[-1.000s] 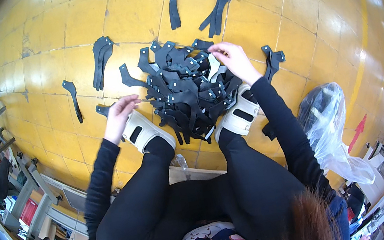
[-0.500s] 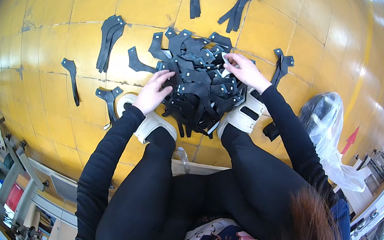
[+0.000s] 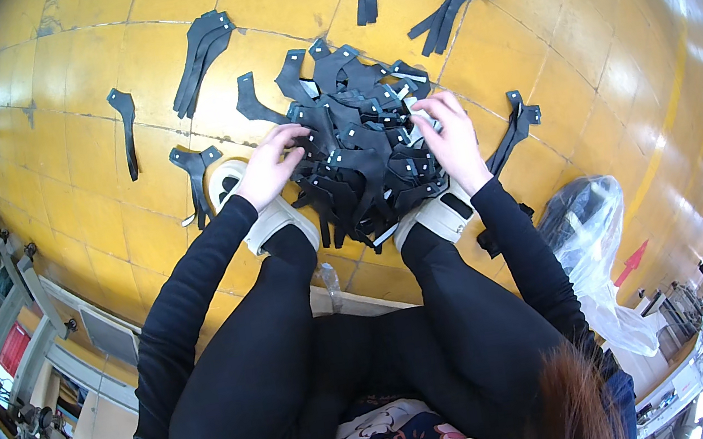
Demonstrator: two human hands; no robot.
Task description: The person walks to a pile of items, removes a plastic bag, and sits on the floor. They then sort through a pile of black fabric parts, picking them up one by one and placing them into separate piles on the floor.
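A heap of black cut fabric pieces (image 3: 364,149), many with small pale tags, lies on the floor between my feet. At its left edge is my left hand (image 3: 271,168), its fingers and thumb apart over the outer pieces. My right hand (image 3: 451,136) is at the heap's right edge, thumb and fingers apart beside a pale strip (image 3: 410,105) among the black pieces. Nothing shows in either hand, though the left fingertips partly blend with the dark pieces. One curved piece (image 3: 259,101) sticks out at the heap's upper left.
Around the heap, a stack of black pieces (image 3: 203,60), a single piece (image 3: 128,133), a Y-shaped piece (image 3: 198,174) and a forked bundle (image 3: 454,4) lie on the yellow tiled floor (image 3: 116,227). To the right sits a clear plastic bag (image 3: 594,229). A metal frame (image 3: 29,313) stands left.
My right hand has shifted slightly down, its thumb and fingers parting beside the pale strip. My left hand has moved slightly left. The whole view has shifted a little.
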